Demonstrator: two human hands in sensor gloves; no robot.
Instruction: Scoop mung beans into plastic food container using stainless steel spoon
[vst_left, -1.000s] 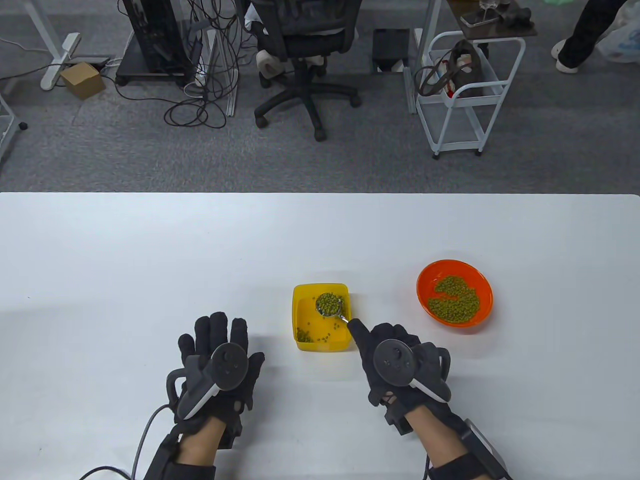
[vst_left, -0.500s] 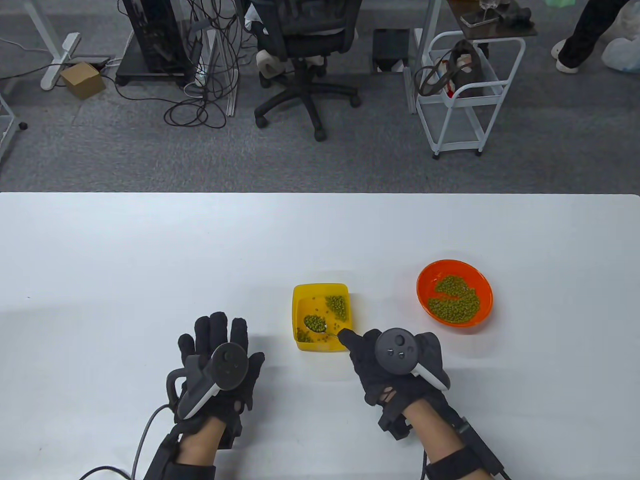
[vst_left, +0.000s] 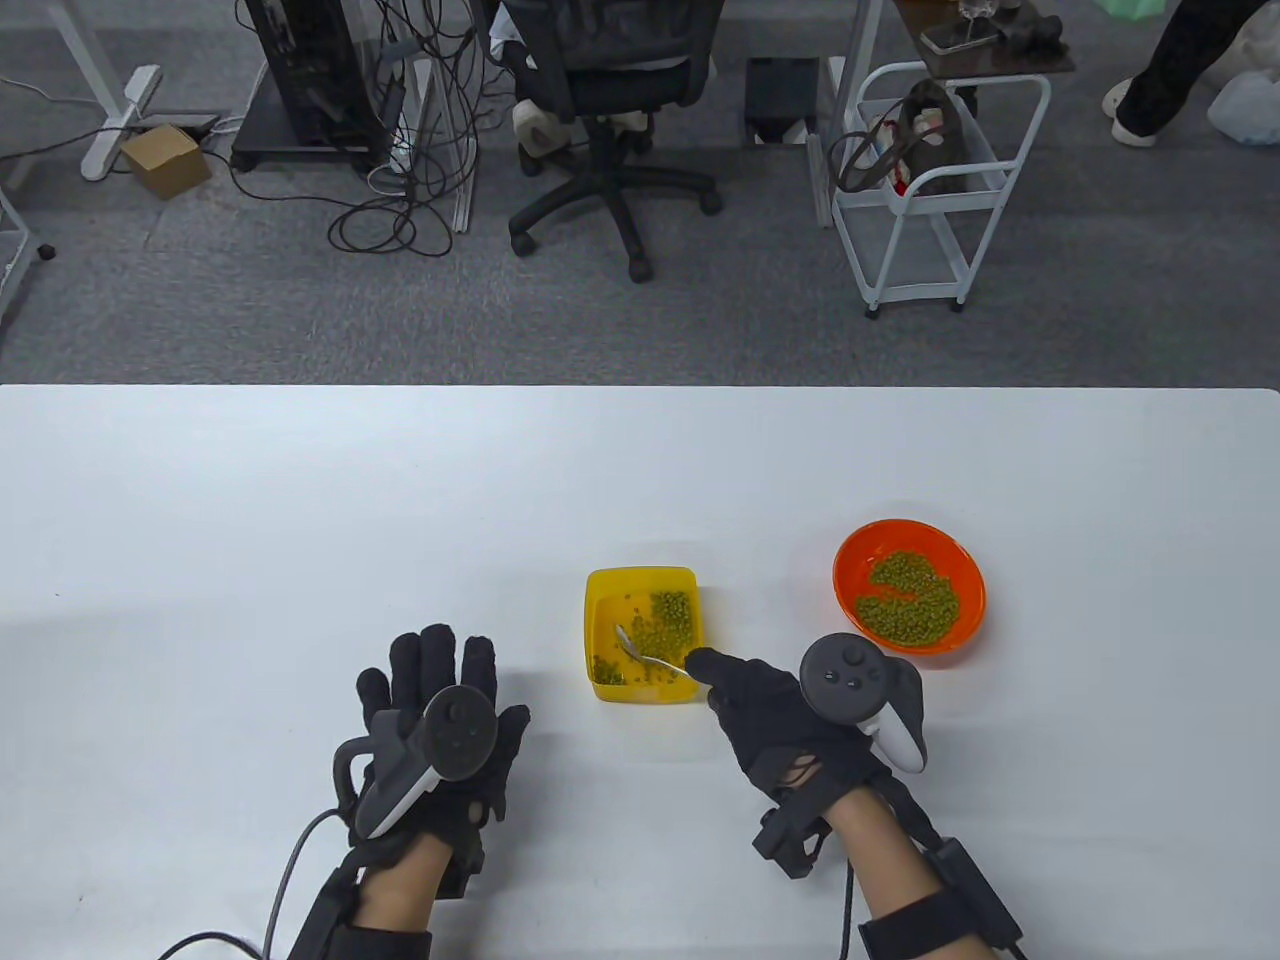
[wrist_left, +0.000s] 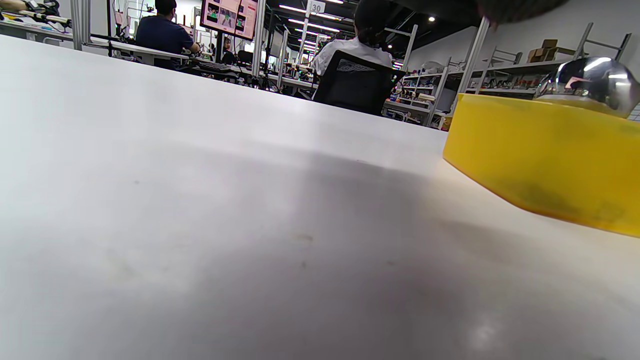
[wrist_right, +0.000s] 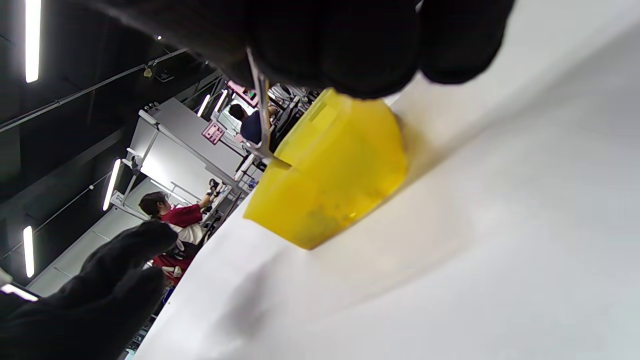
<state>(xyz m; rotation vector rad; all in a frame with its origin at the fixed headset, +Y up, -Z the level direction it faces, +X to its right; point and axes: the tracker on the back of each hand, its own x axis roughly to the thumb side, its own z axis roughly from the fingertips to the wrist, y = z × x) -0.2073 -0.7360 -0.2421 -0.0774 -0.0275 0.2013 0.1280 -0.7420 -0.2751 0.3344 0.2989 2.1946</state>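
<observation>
The yellow plastic container (vst_left: 598, 640) sits at the table's middle front with mung beans (vst_left: 668, 618) piled in its right half. My right hand (vst_left: 760, 700) grips the handle of the stainless steel spoon (vst_left: 640, 652); its bowl is tipped on edge inside the container and looks empty. The orange bowl (vst_left: 855, 555) with mung beans (vst_left: 910, 597) stands to the right. My left hand (vst_left: 440, 720) rests flat on the table, fingers spread, holding nothing. The left wrist view shows the container (wrist_left: 545, 160) with the spoon bowl (wrist_left: 595, 82) above its rim. The right wrist view shows the container (wrist_right: 340, 170) and spoon handle (wrist_right: 260, 115).
The white table (vst_left: 300, 520) runs wide to the left and back. Beyond its far edge are an office chair (vst_left: 610, 90), cables and a white cart (vst_left: 940, 190) on the floor.
The spoon, full of beans above the container a second ago, dropped and tipped over; the beans now lie in the container. My right hand rolled to the right. The left hand stayed still.
</observation>
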